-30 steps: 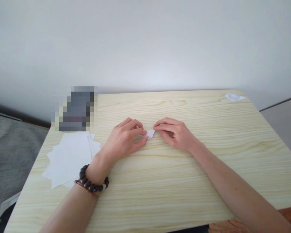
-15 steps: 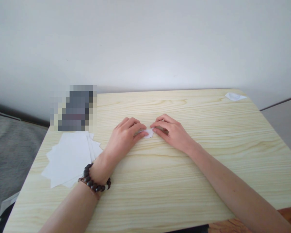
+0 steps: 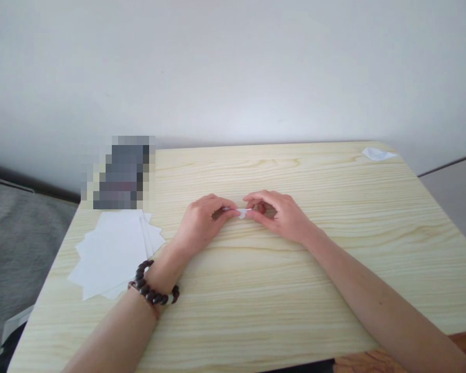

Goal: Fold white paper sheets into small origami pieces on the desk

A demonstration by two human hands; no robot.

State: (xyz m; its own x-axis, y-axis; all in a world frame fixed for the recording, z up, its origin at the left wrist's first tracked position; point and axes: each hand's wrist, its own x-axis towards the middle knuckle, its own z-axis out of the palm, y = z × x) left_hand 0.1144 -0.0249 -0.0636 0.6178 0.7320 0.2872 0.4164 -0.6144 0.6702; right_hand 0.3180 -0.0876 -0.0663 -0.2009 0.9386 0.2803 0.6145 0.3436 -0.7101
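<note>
A small folded piece of white paper is pinched between my two hands over the middle of the table. My left hand grips its left end with thumb and fingers, and a dark beaded bracelet circles that wrist. At the right end, my right hand holds the paper between thumb and fingers. Most of the paper is hidden by the fingertips; a thin edge and a small flap below it show.
Loose white paper sheets lie fanned out at the left, beside my left forearm. Behind them is a dark pixelated object. A folded white paper piece rests at the table's far right corner. A pale wall rises behind the wooden table.
The paper between my hands has turned from showing its flat face to showing mostly a thin edge. My right hand has shifted slightly to the right and its fingers have moved.
</note>
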